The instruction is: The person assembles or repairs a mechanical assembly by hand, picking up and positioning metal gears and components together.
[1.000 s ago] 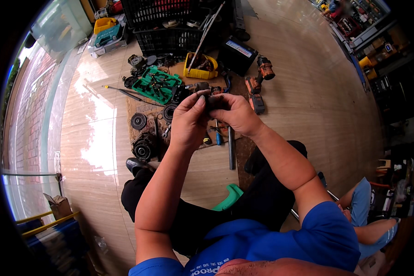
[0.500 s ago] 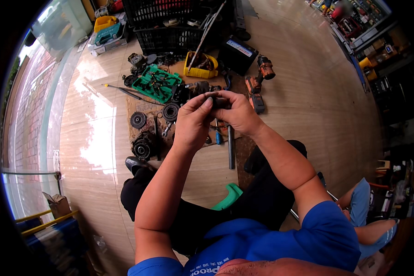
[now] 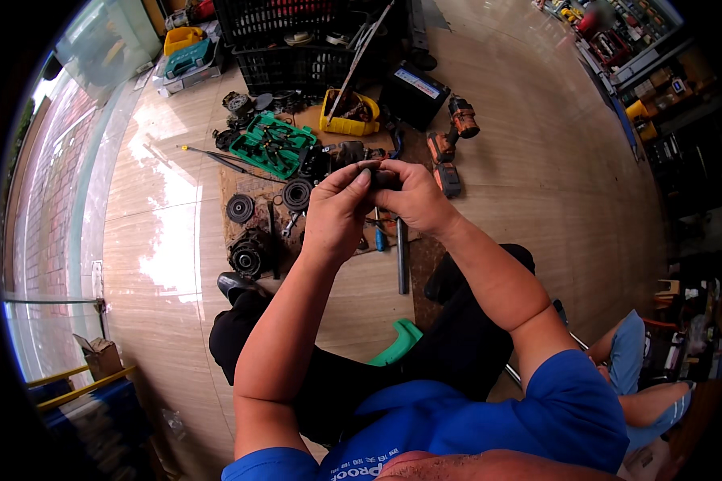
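Both my hands are raised together over the cluttered work area. My left hand (image 3: 339, 210) and my right hand (image 3: 417, 196) close their fingers around a small dark part (image 3: 384, 178), mostly hidden between them, so its kind cannot be made out. Below on the stained cardboard (image 3: 285, 220) lie a round black pulley (image 3: 240, 208), a second ringed pulley (image 3: 297, 194), a larger round machine part (image 3: 249, 254) and a wrench (image 3: 291, 224). A blue-handled screwdriver (image 3: 380, 239) and a grey metal tube (image 3: 403, 256) lie under my wrists.
Beyond my hands are a green tool case (image 3: 274, 145), a yellow bin (image 3: 350, 120), a black battery (image 3: 414, 96) and an orange-black cordless drill (image 3: 463, 118). Black crates (image 3: 293, 70) stand at the back. A person's bare leg (image 3: 654, 403) shows at lower right.
My hands and the small dark part stay almost still. At the far upper right, a figure by the shelves has shifted partly out of sight.
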